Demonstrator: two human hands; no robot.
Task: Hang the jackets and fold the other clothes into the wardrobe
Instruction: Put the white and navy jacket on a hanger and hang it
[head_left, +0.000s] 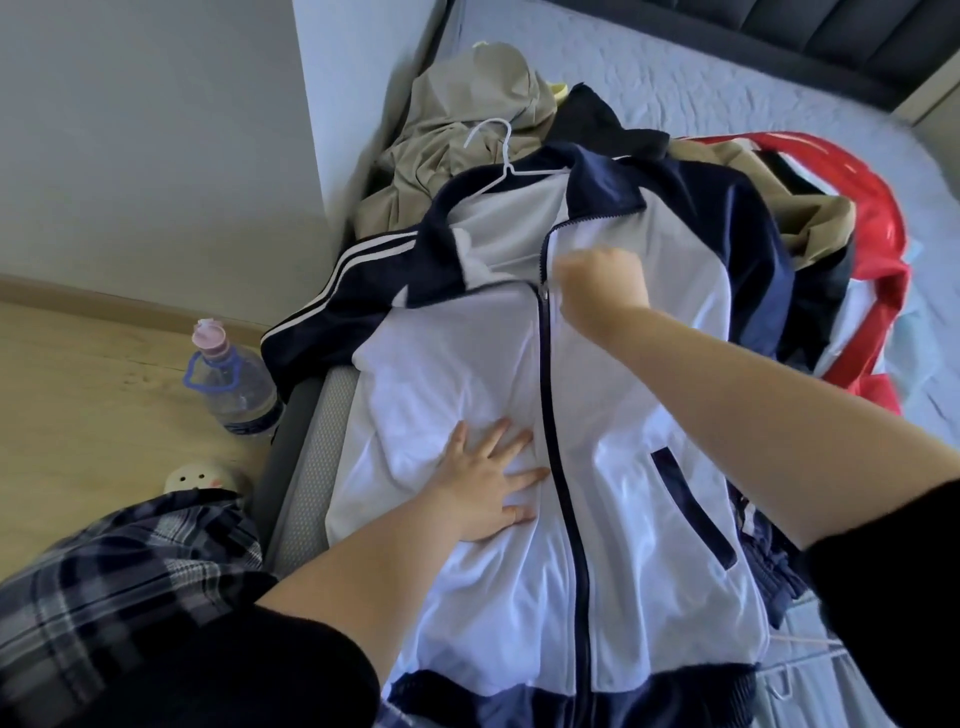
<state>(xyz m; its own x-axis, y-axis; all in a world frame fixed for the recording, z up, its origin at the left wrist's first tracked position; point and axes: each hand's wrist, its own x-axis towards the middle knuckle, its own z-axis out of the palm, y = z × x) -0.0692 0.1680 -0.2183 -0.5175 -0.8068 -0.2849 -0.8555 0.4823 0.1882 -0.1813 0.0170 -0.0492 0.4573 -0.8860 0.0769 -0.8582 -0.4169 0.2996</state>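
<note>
The white and navy jacket (519, 415) lies flat on the bed (675, 78), front up, with a white hanger (498, 156) poking out at its collar. I think it is light, soft and a bit slippery, so it would slide and bunch up if I pulled it fast. The best place to hold it is the hanger hook, or the zipper (544, 295) while I close it. My left hand (483, 488) lies flat with fingers spread, pressing the white cloth down next to the zip line. My right hand (602, 291) is curled up tight near the zipper pull, up by the chest. It looks like it pinches the pull, but I cannot see my fingertips. My right arm reaches across the jacket.
</note>
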